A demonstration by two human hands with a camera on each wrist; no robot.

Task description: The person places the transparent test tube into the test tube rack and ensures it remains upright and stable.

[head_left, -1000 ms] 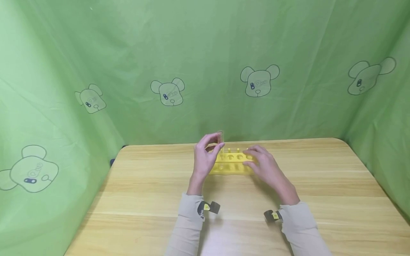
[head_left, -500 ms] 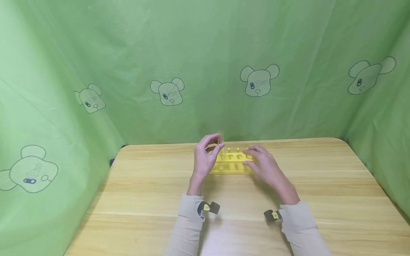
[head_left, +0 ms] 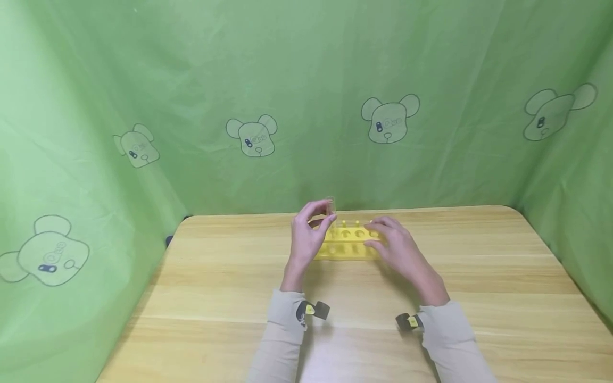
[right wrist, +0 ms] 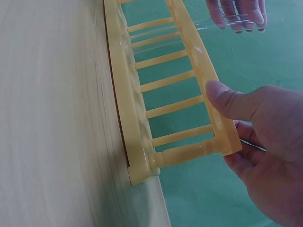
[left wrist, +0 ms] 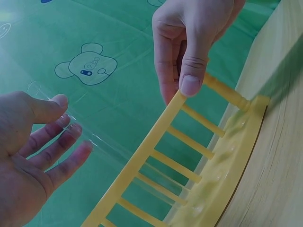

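Observation:
A yellow test tube rack (head_left: 351, 241) stands at the back of the wooden table, with a row of holes along its top bar. My left hand (head_left: 305, 238) pinches a clear test tube (left wrist: 111, 151) near its upper end, between thumb and fingers. The tube is upright; its lower part passes through the rack's top bar and reaches down to about the base. On the rack's right end my right hand (head_left: 399, 252) grips the top bar, thumb (right wrist: 222, 97) on the near side and fingers beyond it. In the head view, the left hand covers the rack's left end.
The wooden table (head_left: 230, 298) runs toward me in front of the rack. Green curtains (head_left: 306, 64) printed with bear heads hang behind it and on both sides. The rack stands close to the back edge.
Both hands and the rack keep their places, and the test tube stays in the left hand. The head view has shifted very slightly.

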